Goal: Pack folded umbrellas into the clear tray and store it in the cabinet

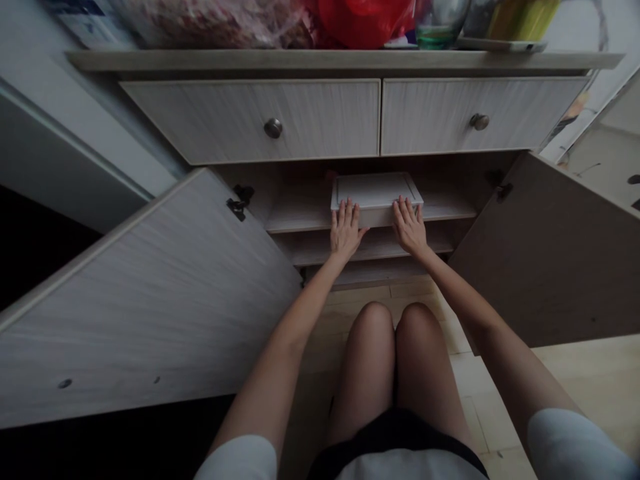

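Observation:
A flat white box (373, 189) with a thin dark line near its lid's edge lies on the upper shelf (299, 212) of an open cabinet. My left hand (346, 230) rests with outstretched fingers against the box's front left corner, thumb pointing to the right. Against the front right part of the box lies my right hand (410, 225), its fingers also straight and slightly apart. Both palms face the box's front side, and neither hand wraps around it. The rear of the shelf is in shadow.
The left door (165, 293) and right door (550, 260) swing outward on either side of my arms. Above are two drawers with round knobs (273, 128). The cabinet top (350, 61) carries a red bag (363, 23), a plastic bag and a glass (440, 25). Lower shelves (367, 245) lie beneath.

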`<state>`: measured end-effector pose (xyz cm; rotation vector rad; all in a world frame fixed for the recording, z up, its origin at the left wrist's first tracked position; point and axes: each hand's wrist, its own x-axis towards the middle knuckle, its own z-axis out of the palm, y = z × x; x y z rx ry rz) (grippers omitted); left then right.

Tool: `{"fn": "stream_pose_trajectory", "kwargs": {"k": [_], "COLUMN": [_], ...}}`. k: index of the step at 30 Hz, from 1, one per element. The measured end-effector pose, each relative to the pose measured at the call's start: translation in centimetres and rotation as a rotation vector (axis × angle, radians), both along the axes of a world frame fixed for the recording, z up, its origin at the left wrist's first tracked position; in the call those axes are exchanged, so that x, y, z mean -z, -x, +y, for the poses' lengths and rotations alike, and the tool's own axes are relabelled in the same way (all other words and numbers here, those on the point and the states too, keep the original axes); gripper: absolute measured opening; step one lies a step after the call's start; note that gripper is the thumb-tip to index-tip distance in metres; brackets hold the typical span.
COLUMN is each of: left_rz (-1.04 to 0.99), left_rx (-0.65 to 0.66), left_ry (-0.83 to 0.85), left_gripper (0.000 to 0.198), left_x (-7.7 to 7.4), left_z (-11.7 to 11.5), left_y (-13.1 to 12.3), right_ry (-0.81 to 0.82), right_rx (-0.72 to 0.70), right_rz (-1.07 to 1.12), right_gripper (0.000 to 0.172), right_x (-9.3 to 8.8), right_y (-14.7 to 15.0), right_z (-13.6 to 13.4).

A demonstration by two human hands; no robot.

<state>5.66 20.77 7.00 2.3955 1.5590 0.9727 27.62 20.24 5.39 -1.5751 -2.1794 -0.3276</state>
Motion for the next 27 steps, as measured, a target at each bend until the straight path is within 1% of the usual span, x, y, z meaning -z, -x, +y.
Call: {"fn": "stream_pose_trajectory", "kwargs": {"k": [3, 8, 12, 19, 23, 27], "left_rz": [0.008, 0.06, 0.071, 0.241, 0.25, 0.251], "left_rx": [-0.002, -0.014, -0.009, -0.086, -0.1, -0.105], "left_ry": [-0.004, -0.008, -0.008, -0.047, -0.06, -0.038], "left_gripper": [0.078, 0.078, 0.079, 0.08, 0.081, 0.084], "left_x": [-0.1, -0.2, -0.4, -0.5, -0.6, -0.9], "left_z": [0.9, 2.5, 3.9, 6.1, 7.0, 7.6], "left_y": [-0.1, -0.2, -0.2, -0.3, -0.6, -0.8], "right_ry": [0.008, 0.033, 0.05, 0.038, 0.036, 0.046], "right_rx": [-0.009, 0.0, 0.008, 0.039, 0.041, 0.045], "right_rz": [0.019, 0.044, 0.036, -0.01, -0.015, -0.009], "right_gripper": [0.074, 0.068, 0.067, 0.068, 0.067, 0.067], "right_x": [-0.2, -0.5, -0.6, -0.8, -0.8, -0.9], "right_y": [0.0, 0.1, 0.1, 0.0, -0.2, -0.3], "right_z": [1.0, 2.6, 3.9, 6.1, 7.2, 8.3]}}
